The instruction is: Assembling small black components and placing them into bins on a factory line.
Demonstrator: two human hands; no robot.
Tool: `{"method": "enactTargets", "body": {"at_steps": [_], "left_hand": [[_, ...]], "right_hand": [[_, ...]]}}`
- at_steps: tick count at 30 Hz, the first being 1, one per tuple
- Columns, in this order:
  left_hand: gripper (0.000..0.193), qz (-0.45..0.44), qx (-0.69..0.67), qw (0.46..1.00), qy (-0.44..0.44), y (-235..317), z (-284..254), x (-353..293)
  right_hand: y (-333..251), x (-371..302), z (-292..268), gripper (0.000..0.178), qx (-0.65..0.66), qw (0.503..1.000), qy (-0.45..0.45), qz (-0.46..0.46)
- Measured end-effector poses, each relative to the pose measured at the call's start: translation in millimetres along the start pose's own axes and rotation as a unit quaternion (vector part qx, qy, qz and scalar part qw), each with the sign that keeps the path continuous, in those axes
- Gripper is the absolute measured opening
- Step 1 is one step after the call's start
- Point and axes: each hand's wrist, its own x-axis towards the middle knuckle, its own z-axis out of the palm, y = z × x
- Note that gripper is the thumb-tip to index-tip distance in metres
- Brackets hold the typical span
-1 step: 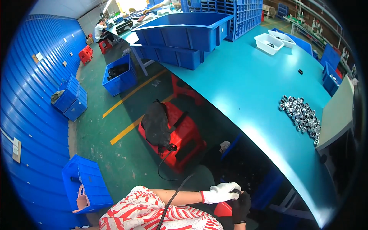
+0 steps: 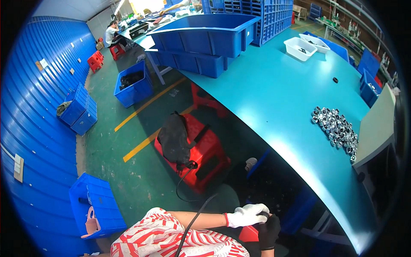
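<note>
My left hand (image 2: 247,215), in a white glove with a red cuff edge, is closed at the lower middle, beside the table's near edge. Against its fingertips my right hand (image 2: 269,233), in a black glove, is also closed. Between the two, a small dark round piece (image 2: 264,215) shows in part; its exact kind cannot be made out. A red surface (image 2: 249,234) is partly visible below the hands. Beyond them, in shadow under the table, lie small shiny bits (image 2: 277,205).
On the turquoise table (image 2: 274,98) lie a pile of shiny metal parts (image 2: 336,129), a black ring (image 2: 335,80), white trays (image 2: 300,49) and blue crates (image 2: 205,36). A black bag (image 2: 173,139) rests on a red stool (image 2: 205,147). A black cable (image 2: 193,220) crosses my lap.
</note>
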Motion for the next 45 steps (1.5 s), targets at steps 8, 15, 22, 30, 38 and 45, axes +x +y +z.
{"method": "enactTargets", "body": {"at_steps": [8,15,22,30,38,45], "left_hand": [[0.029,-0.055,-0.122,0.989,-0.068,-6.3,-6.8,4.2],[0.046,-0.063,0.071,0.991,-0.091,22.6,-22.3,-0.7],[0.054,-0.046,-0.060,0.997,-0.024,9.4,-7.1,-3.9],[0.050,-0.018,0.129,0.989,-0.063,17.1,-13.4,-4.7],[0.057,-0.008,0.117,0.991,-0.071,5.1,1.4,-8.1],[0.035,0.101,0.097,0.990,-0.009,23.4,-25.0,14.9]], "right_hand": [[3.4,-10.8,-1.6,0.018,0.012,1.000,-0.002,0.028],[-10.4,9.2,-6.2,0.029,-0.016,0.993,-0.056,-0.101],[15.8,-12.8,0.9,0.048,0.175,0.973,-0.063,0.136],[6.7,0.1,-4.1,0.047,-0.019,0.995,-0.096,-0.006],[7.0,-16.3,-13.6,0.040,-0.125,0.984,-0.072,-0.104],[6.4,6.9,12.8,0.038,0.313,0.944,0.030,0.099]]}}
